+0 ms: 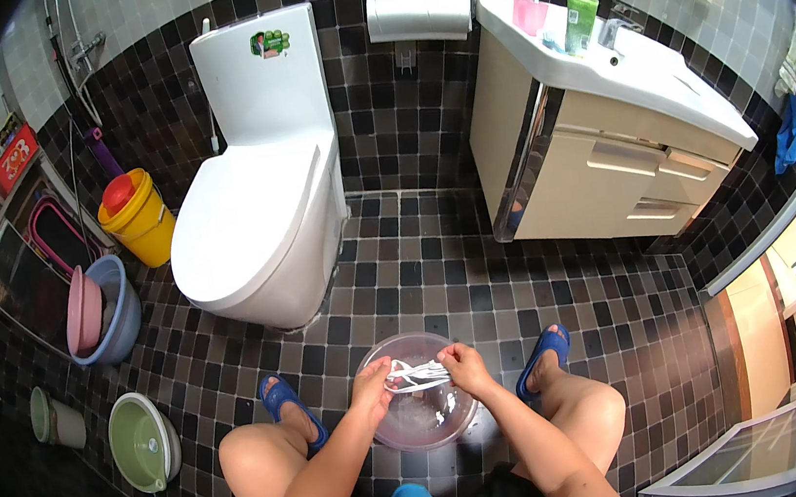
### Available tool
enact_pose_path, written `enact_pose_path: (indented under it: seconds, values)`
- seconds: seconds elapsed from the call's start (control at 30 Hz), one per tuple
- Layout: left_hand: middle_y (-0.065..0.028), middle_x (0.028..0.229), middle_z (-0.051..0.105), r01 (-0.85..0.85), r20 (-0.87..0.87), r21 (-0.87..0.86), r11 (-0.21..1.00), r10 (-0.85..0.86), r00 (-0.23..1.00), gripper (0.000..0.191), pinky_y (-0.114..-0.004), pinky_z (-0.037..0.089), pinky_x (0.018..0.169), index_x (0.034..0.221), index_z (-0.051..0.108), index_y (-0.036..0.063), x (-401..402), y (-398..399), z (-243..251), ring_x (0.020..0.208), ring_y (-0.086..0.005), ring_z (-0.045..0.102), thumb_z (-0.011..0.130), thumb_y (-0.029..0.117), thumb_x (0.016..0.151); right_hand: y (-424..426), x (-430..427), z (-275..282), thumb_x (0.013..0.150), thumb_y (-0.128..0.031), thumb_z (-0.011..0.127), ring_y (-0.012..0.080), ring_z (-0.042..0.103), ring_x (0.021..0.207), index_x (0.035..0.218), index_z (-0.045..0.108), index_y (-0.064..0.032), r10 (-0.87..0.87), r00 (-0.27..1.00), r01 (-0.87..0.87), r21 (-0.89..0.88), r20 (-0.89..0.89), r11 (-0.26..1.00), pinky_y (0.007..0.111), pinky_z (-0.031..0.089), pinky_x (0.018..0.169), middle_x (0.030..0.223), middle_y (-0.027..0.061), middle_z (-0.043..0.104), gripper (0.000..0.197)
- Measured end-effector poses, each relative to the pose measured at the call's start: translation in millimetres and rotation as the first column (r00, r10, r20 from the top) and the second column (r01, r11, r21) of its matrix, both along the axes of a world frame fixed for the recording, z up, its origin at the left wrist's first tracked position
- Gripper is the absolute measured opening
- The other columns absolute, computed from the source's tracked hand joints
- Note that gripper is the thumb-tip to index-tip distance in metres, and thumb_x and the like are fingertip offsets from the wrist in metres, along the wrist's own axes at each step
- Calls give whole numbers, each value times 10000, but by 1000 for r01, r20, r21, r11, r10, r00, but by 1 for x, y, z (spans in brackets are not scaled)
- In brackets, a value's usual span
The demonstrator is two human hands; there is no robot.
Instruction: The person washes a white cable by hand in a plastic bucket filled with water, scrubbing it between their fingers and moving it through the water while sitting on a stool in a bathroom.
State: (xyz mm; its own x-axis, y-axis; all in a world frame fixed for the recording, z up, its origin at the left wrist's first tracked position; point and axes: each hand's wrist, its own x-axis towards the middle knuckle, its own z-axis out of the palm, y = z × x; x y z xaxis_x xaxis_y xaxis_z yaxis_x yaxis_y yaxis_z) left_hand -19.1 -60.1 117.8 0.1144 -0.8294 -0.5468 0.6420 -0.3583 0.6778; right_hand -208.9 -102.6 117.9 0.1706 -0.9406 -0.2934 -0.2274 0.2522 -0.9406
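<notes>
A bundle of white cord (418,376), perhaps shoelaces, is stretched between my two hands in several loose strands. My left hand (371,385) grips its left end, and my right hand (464,367) pinches the right end. Below them on the floor stands a translucent pinkish plastic basin (422,426). Bright reflections show inside it, though I cannot tell how much water it holds. Both hands are above the basin, between my knees.
Dark mosaic tiles (400,270) cover the floor. A white toilet (255,220) stands ahead on the left, a vanity cabinet (583,190) on the right. To my left are a green basin (132,433), a blue tub (123,324) and a yellow bucket (145,229). Blue slippers (286,401) flank the basin.
</notes>
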Motion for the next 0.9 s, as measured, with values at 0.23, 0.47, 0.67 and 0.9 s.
enact_pose_path:
  seconds: [0.23, 0.47, 0.67, 0.9]
  values:
    - [-55, 1399, 314, 145, 77, 236, 961, -167, 983, 510, -527, 362, 915, 1337, 322, 149, -1, 1, -30, 1249, -276, 341, 537, 290, 895, -1, -19, -49, 861, -193, 574, 187, 620, 793, 1129, 520, 10, 79, 986, -67, 86, -146, 994, 300, 514, 593, 942, 161, 617, 341]
    - [-27, 1446, 240, 63, 77, 390, 919, -101, 992, 525, -548, 191, 1013, 1358, 302, 162, 17, 25, -76, 1297, -270, 255, 507, 284, 890, 18, -24, -77, 794, -139, 595, 336, 570, 1004, 1166, 538, -22, 519, 551, -490, 249, -653, 835, 368, 441, 885, 1077, 208, 592, 394]
    - [-103, 1351, 375, -9, 141, 407, 914, -53, 989, 481, -431, 268, 996, 1311, 370, 133, 26, 34, -111, 1203, -252, 402, 528, 259, 874, 24, -26, -107, 822, -174, 538, 317, 586, 980, 1104, 584, -22, 542, 551, -523, 244, -634, 817, 376, 454, 864, 1017, 184, 624, 324]
    - [-113, 1245, 484, 9, 75, 468, 883, -50, 996, 432, -403, 323, 956, 1261, 413, 127, 6, 46, -133, 1136, -231, 473, 539, 274, 875, 22, -9, -131, 817, -158, 496, 350, 570, 988, 1061, 596, -24, 555, 565, -503, 279, -611, 818, 409, 448, 870, 1023, 228, 598, 296]
